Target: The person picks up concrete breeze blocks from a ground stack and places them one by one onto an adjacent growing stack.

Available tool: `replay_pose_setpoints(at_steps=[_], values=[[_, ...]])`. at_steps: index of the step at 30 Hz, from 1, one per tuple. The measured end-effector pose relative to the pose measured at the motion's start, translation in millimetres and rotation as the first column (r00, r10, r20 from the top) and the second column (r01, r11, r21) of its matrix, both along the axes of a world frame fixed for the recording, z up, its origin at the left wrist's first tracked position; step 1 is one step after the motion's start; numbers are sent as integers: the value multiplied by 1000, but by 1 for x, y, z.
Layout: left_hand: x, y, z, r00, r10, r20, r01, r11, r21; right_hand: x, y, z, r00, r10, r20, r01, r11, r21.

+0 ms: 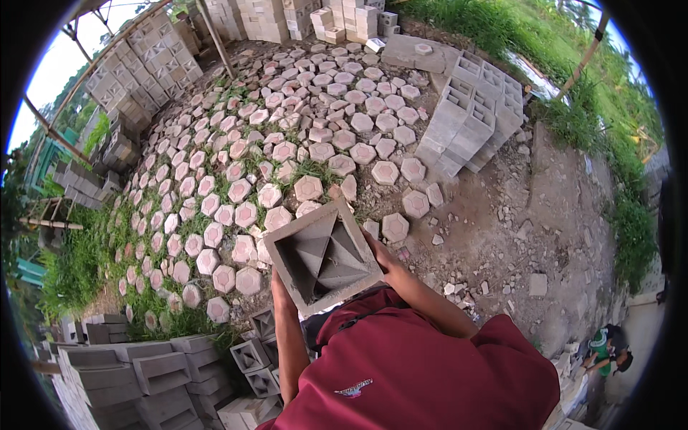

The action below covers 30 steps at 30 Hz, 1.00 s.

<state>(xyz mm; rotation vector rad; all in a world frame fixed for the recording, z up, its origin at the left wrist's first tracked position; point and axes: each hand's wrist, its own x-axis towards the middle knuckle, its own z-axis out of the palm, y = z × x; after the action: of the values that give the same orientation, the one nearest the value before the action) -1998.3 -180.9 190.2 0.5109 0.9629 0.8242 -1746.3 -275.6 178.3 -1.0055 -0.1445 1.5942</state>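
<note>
A square grey concrete ventilation block (pixel 312 252) is held in front of my body, its recessed face with slanted triangular facets turned upward. My left hand (pixel 282 292) is closed along its left side, with the fingers mostly hidden by the block. On the opposite side my right hand (pixel 385 256) grips the right edge, and some of its fingers are out of sight behind the block. Just beyond the block lie hexagonal paving stones (pixel 246 213) with pinkish tops. Several similar concrete blocks (pixel 251 356) rest beside my left forearm.
Stacked grey blocks (pixel 136 373) rise at lower left. Hollow blocks (pixel 466 118) form a long pile to the right, near grass. Another block wall (pixel 147 64) and a slanting pole (pixel 216 36) stand at far left. Rubble (pixel 459 290) litters the dirt; a person (pixel 609 349) is at lower right.
</note>
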Motion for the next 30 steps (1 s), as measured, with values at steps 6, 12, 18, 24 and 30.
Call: replay_pose_setpoints(at_steps=[6,12,18,24,30], values=[[102,14,24,973,-231,7,231,973,-20,56,-51,6,935,-347,78,340,937,84],[185,44,4,875,-484,-22,484,875,7,72,-81,22,774,-610,-171,630,770,105],[268,75,-3,711,-700,-69,703,708,72,101,-75,46,646,-740,-187,762,636,118],[338,82,37,502,-860,96,864,503,-19,118,-74,27,423,-903,-70,904,416,100],[393,64,47,385,-900,-206,920,357,160,129,-92,-1,267,-951,-157,963,257,81]])
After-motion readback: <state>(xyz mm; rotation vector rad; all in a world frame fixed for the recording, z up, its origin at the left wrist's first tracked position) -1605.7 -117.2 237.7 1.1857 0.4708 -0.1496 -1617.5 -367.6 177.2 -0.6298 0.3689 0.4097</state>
